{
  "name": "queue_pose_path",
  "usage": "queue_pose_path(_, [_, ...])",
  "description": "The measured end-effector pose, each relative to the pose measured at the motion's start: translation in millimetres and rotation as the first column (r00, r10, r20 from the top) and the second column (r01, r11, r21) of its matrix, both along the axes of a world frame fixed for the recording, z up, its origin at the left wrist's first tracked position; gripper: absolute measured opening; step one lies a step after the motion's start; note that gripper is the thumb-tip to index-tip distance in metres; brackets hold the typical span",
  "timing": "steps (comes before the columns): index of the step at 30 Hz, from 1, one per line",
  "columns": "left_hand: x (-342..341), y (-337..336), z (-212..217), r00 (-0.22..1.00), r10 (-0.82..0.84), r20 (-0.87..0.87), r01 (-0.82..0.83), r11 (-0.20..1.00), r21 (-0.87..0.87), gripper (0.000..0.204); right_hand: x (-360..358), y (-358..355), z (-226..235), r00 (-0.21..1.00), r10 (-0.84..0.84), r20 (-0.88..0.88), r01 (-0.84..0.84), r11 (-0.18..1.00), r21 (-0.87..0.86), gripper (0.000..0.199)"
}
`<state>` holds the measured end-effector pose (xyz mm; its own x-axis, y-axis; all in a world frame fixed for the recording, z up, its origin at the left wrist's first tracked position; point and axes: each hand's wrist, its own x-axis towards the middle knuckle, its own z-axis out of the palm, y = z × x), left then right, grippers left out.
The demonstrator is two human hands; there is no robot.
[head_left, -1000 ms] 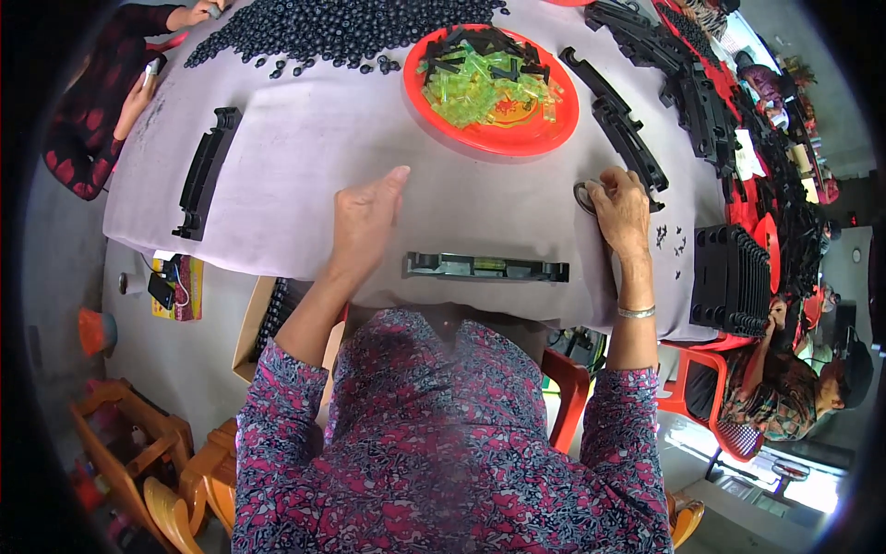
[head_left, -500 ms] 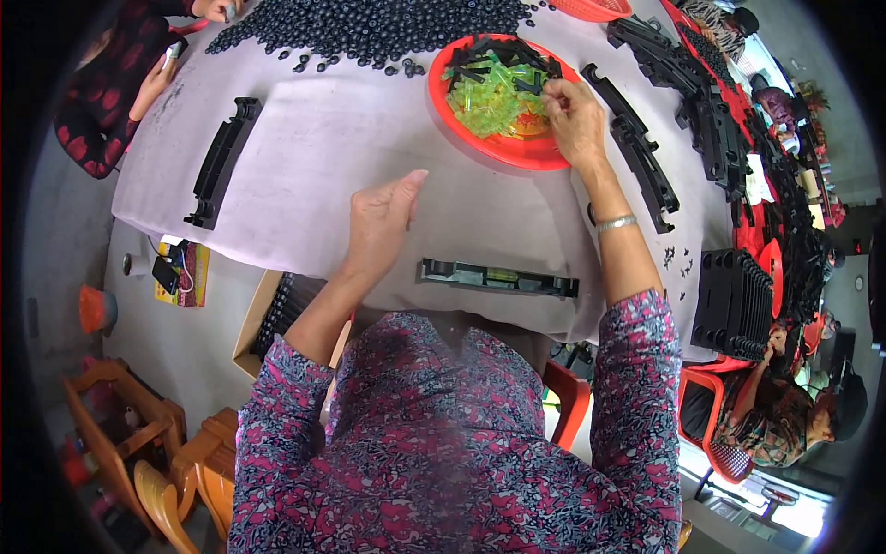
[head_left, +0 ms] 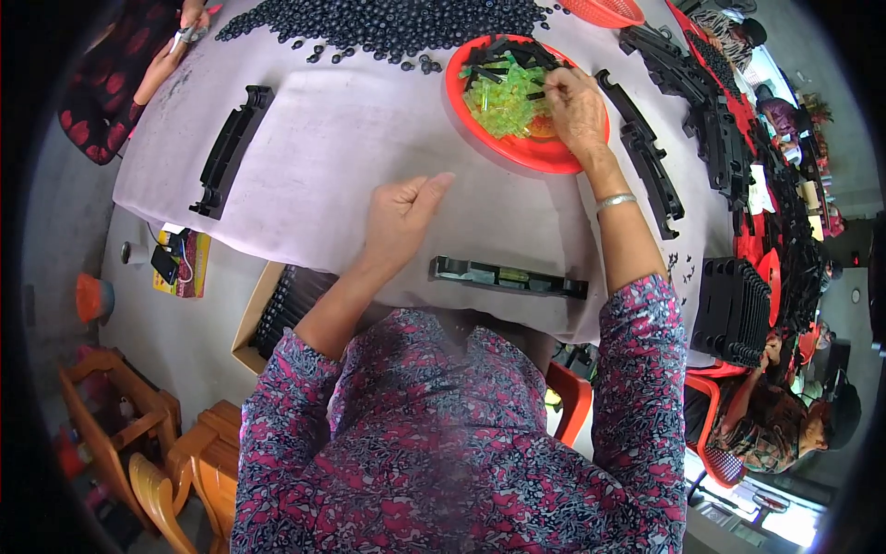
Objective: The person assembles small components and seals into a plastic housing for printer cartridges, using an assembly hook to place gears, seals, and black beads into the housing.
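My right hand (head_left: 577, 109) reaches over the right side of a red plastic bowl (head_left: 517, 159), fingertips pinched together. Inside the bowl lie a heap of clear yellow-green small pieces (head_left: 503, 102) and several black strips (head_left: 503, 46). A dark strip shows beside the fingertips; whether they hold it I cannot tell. My left hand (head_left: 401, 214) is closed above the cloth, thumb lying along the top, its inside hidden. Nearer me, a long black plastic holder (head_left: 508, 277) lies crosswise, with a greenish clear piece (head_left: 513, 275) in its middle.
Black beads (head_left: 369, 26) are heaped at the far side. Other black holders lie at the left (head_left: 231, 152) and right (head_left: 646, 157) of the table. Stacked black parts (head_left: 724, 309) stand at the right edge. A co-worker's hand (head_left: 164, 66) is at the far left.
My right hand stays at the bowl, its fingers a little more bent over the pieces. My left hand remains closed above the cloth. The whole view has shifted slightly.
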<state>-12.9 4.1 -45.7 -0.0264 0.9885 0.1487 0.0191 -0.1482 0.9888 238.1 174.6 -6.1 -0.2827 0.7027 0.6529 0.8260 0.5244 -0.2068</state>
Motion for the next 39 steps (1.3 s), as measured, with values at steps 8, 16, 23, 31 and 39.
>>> queue_pose_path(8, [-1,-15,33,0.992,-0.06,0.11,0.076,0.987,-0.143,0.024,-36,-129,42,0.925,0.087,-0.37,-0.216,0.922,-0.322,0.011])
queue_pose_path(16, [16,-32,72,0.886,-0.343,0.313,0.417,0.883,-0.214,0.024,-40,-190,55,0.924,0.365,0.111,-0.37,0.928,0.027,0.028])
queue_pose_path(23, [17,-36,61,0.873,-0.321,0.368,0.419,0.88,-0.225,0.017,-42,-209,54,0.926,0.193,-0.325,-0.264,0.946,-0.19,0.023])
queue_pose_path(31, [30,-46,64,0.889,-0.413,0.199,0.454,0.854,-0.255,0.015,-29,-231,40,0.63,-0.205,-0.749,-0.412,0.729,-0.546,0.004])
queue_pose_path(39, [17,-38,51,0.778,-0.273,-0.566,0.459,0.862,0.214,0.04,-10,-248,42,0.624,-0.406,-0.668,-0.296,0.668,-0.683,0.003])
